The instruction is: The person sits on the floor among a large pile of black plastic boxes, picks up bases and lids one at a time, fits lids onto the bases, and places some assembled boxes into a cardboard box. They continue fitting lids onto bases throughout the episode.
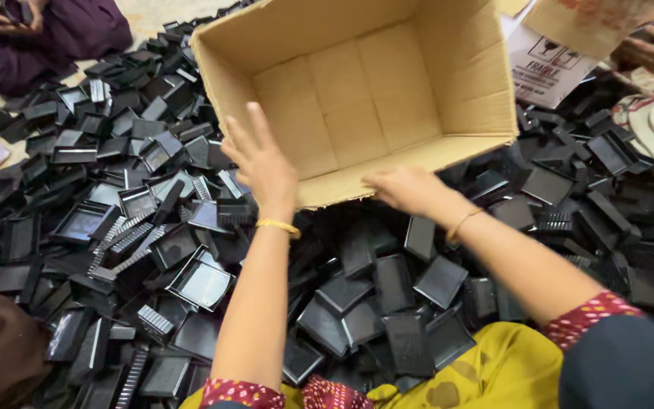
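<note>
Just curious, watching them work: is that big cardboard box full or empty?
Empty. The cardboard box is tipped toward the camera with its flaps open, and only bare inner walls and bottom show; the black plastic parts all lie outside it.
</note>
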`<control>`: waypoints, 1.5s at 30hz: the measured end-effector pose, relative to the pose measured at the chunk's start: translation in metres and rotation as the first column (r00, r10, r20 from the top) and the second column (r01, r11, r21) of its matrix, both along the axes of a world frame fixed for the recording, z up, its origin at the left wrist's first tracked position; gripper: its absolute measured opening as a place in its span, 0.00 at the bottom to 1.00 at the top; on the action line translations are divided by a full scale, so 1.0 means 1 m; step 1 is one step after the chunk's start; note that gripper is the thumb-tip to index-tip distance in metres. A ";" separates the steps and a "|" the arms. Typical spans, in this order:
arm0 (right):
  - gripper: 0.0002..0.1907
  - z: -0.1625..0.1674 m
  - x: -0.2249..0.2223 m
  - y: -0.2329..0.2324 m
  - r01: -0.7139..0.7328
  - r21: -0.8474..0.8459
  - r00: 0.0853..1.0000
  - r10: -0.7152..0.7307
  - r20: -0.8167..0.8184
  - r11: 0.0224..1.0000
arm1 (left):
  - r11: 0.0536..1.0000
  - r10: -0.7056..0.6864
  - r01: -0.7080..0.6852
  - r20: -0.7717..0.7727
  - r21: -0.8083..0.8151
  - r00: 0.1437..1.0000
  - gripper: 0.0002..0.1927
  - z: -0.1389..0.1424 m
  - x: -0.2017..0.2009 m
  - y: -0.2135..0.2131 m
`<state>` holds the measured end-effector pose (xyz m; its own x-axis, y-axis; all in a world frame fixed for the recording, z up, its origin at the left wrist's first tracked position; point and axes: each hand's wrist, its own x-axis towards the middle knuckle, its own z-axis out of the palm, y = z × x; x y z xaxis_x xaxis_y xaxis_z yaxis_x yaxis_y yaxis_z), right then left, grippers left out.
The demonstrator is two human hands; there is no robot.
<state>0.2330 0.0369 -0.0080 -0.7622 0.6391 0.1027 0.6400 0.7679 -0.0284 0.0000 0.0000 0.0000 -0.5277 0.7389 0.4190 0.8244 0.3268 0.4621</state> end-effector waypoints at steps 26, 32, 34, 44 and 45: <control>0.32 -0.028 0.055 0.048 0.129 -0.112 0.925 -0.079 0.371 0.985 | 0.896 -0.396 0.404 0.082 -0.183 0.915 0.58 -0.008 -0.109 0.004; 0.34 -0.014 0.062 0.052 0.099 -0.192 0.942 -0.030 0.333 0.976 | 0.897 -0.324 0.348 0.130 -0.273 0.937 0.56 0.012 -0.091 0.009; 0.37 -0.015 0.062 0.040 0.077 -0.240 0.938 0.011 0.348 0.968 | 0.905 -0.342 0.371 0.166 -0.209 0.925 0.56 0.003 -0.088 -0.003; 0.25 -0.010 0.043 0.036 0.183 -0.016 0.954 -0.174 0.246 0.983 | 0.943 -0.333 0.330 0.194 0.044 0.923 0.52 0.013 -0.078 0.003; 0.28 -0.008 0.049 0.037 0.164 -0.017 0.959 -0.155 0.237 0.986 | 0.926 -0.378 0.365 0.209 0.099 0.902 0.52 0.010 -0.080 -0.004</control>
